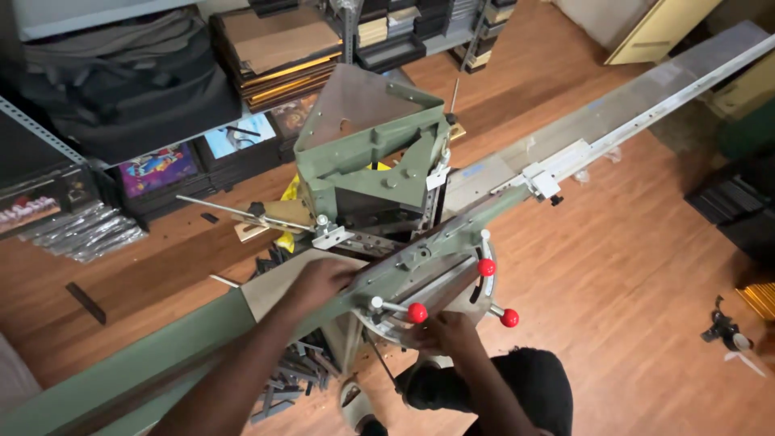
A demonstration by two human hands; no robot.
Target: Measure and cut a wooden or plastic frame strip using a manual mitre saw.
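Both hands work at the green mitre cutter (pixel 379 161): the left hand (pixel 323 281) presses flat, fingers spread, on a long, stiff dark moulding strip (pixel 440 284) beneath them, probably light and best held near the blades, while the right hand (pixel 448 333) curls under its near edge.

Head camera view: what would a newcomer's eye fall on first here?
First, the big green metal cutting machine standing in the middle on the brown wooden floor. Next, its three round red knobs on the front, near the right hand, while the left hand rests flat on the long green rail. A long grey measuring arm runs to the upper right.
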